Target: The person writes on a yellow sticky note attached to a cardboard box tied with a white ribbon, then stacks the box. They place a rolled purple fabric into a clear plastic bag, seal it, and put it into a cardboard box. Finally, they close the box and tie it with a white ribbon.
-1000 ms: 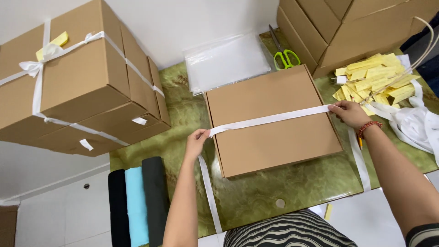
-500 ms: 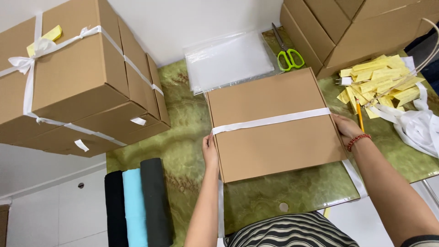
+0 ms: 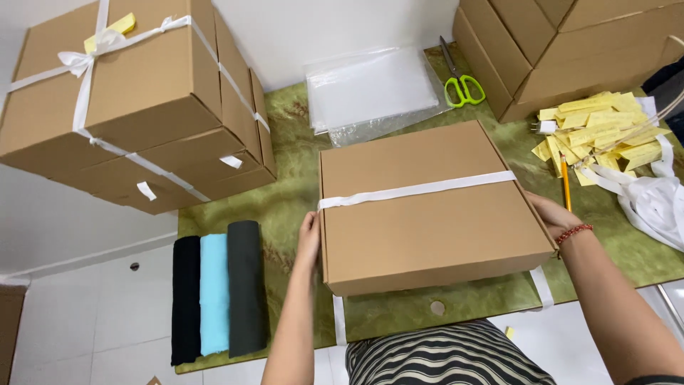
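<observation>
A flat cardboard box [image 3: 434, 207] lies in the middle of the green table [image 3: 285, 207], its near edge close to the table's front edge and raised a little at the near left corner; a white ribbon [image 3: 417, 190] crosses its lid from side to side, and the ends hang down past the front edge. The left hand [image 3: 308, 239] lies flat and open against the box's left wall, fingers straight along the side; the right hand [image 3: 552, 214] cups the right wall near the front corner, fingers partly hidden behind the box; so the box sits squeezed between the two palms. To the left there is bare table, then a stack of tied boxes [image 3: 135, 100] at the far corner and three rolls of cloth [image 3: 217, 296] at the front edge; behind the box lie a clear plastic bag [image 3: 374, 89] and green scissors [image 3: 459, 82]; to the right, close by, yellow paper slips [image 3: 598, 132], a pencil [image 3: 566, 182] and loose white ribbon [image 3: 652, 199] narrow the room.
</observation>
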